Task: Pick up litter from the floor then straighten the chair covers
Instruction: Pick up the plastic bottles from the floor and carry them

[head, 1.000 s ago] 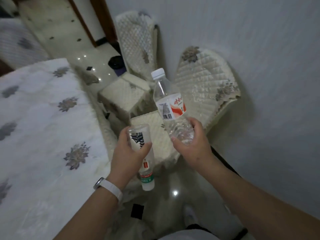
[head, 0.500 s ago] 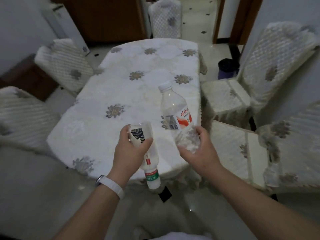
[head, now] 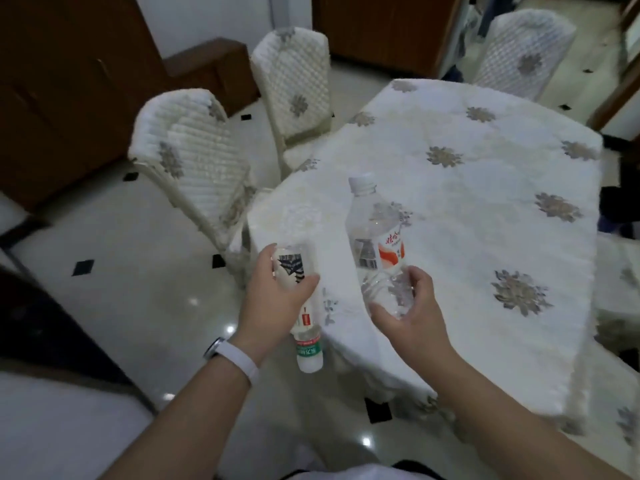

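The table (head: pixel 467 188) filled the view, quilted chair covers (head: pixel 194 157) beyond its far-left edge; over its near corner the right hand (head: pixel 410 313) clasped an upright bottle (head: pixel 377 240), the left hand (head: pixel 273 299) gripped an inverted bottle (head: pixel 303 306), likely carried for disposal

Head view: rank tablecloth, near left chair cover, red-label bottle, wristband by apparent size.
1. tablecloth
2. chair cover
3. red-label bottle, though nearness to the camera inflates it
4. wristband
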